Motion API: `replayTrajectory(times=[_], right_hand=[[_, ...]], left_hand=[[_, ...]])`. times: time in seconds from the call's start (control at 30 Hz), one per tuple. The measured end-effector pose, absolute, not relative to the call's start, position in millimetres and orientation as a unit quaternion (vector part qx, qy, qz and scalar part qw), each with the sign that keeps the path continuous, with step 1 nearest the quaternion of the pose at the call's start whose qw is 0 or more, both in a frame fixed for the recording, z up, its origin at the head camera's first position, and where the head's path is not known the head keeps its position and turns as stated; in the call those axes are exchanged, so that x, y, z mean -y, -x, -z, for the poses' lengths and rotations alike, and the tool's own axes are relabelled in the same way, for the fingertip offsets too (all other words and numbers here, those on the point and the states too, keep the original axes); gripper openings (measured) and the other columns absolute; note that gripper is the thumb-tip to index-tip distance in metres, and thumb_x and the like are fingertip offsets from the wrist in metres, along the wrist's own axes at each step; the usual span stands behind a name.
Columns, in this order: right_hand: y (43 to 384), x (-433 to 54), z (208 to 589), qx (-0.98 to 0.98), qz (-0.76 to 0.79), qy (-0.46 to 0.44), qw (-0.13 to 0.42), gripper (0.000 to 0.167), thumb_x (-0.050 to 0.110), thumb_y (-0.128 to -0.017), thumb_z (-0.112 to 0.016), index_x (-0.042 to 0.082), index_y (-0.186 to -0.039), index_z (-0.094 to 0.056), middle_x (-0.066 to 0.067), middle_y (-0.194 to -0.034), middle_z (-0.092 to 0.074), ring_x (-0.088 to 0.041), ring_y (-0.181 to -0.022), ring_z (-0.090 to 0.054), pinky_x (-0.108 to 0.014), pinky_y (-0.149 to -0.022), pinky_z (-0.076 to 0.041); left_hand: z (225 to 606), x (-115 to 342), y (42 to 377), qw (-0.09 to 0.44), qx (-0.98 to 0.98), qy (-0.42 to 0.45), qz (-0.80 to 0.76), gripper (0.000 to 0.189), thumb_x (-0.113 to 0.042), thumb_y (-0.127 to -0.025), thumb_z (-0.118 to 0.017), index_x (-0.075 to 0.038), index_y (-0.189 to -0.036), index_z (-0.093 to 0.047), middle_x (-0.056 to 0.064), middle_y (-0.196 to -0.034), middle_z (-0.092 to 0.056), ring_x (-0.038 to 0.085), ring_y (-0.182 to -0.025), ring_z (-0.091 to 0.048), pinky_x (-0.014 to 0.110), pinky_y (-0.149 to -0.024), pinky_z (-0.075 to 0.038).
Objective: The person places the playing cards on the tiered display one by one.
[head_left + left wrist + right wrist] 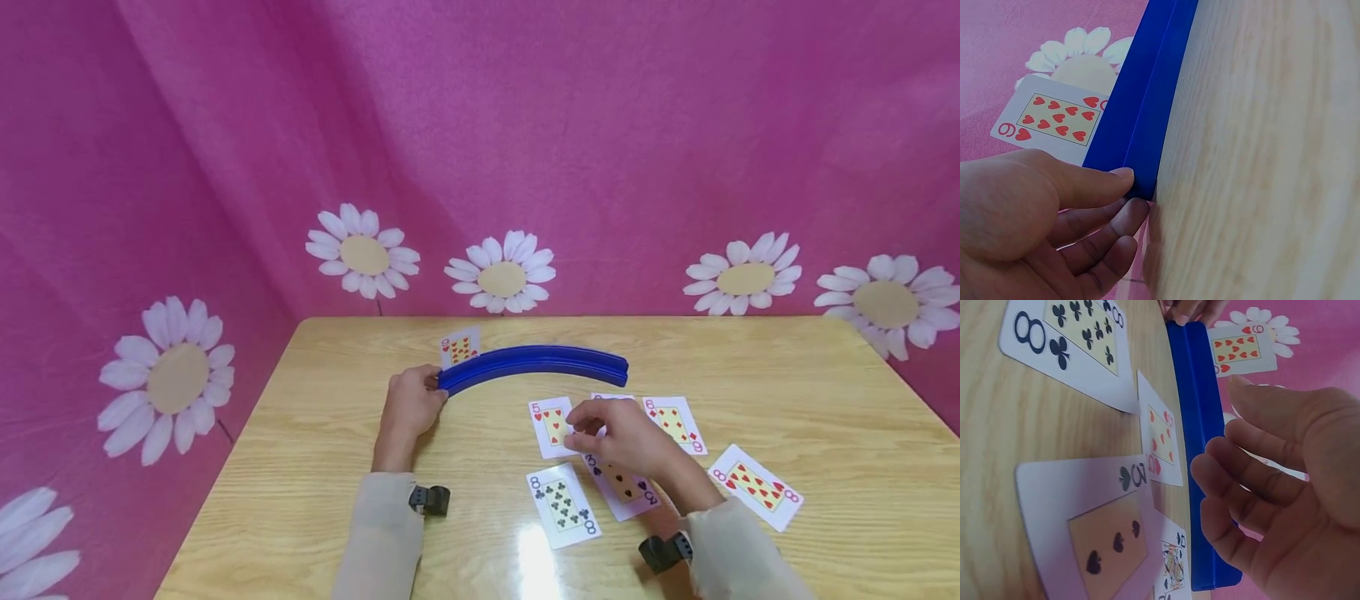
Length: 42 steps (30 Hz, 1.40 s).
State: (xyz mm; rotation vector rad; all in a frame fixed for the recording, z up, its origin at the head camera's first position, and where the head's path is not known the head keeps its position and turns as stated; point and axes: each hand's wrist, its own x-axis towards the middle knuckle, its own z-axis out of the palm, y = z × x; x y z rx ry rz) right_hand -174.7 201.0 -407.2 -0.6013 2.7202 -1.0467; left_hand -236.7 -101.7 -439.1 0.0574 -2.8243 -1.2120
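Observation:
A curved blue playing-card holder stands toward the back of the table. At its left end, my left hand grips it between thumb and fingers. A nine of hearts is upright in the holder beside that hand. My right hand hovers over the loose cards, fingers loosely bent, nothing held in the right wrist view. Below it lies a three of spades. The five of hearts is just left of its fingertips. A black face card is mostly hidden by the right hand in the head view.
An eight of clubs lies nearest the front. Right of the right hand are a six of diamonds and a red eight. A pink cloth with daisies hangs behind the wooden table.

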Motion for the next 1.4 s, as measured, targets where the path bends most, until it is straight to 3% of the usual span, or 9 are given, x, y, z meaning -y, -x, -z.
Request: replayTrajectory(times=[0.93,1.4], right_hand=[[158.8,-193.2,423.9,-0.913,0.302,0.261,0.083,0.023,0.011,-0.079,-0.084,0.005,-0.100,-0.074,0.008,-0.079,-0.060,-0.009,-0.071,-0.052,-0.027,-0.066,-0.048],[157.4,-185.8,426.4,-0.930,0.269,0.222,0.120,0.030,0.010,-0.074,-0.087,0.006,-0.101,-0.075,0.006,-0.080,-0.058,-0.014,-0.074,-0.052,-0.030,-0.067,-0.047]], left_hand=[[437.4,101.8,235.6,0.032,0.921,-0.015,0.388,0.037,-0.001,-0.090,-0.072,0.003,-0.126,-0.066,0.018,-0.107,-0.070,0.027,-0.097,-0.066,0.043,-0.090,-0.052],[438.1,102.1,236.3,0.028,0.921,-0.020,0.387,0.037,-0.003,-0.090,-0.072,0.001,-0.126,-0.067,0.018,-0.110,-0.070,0.031,-0.104,-0.063,0.045,-0.095,-0.049]])
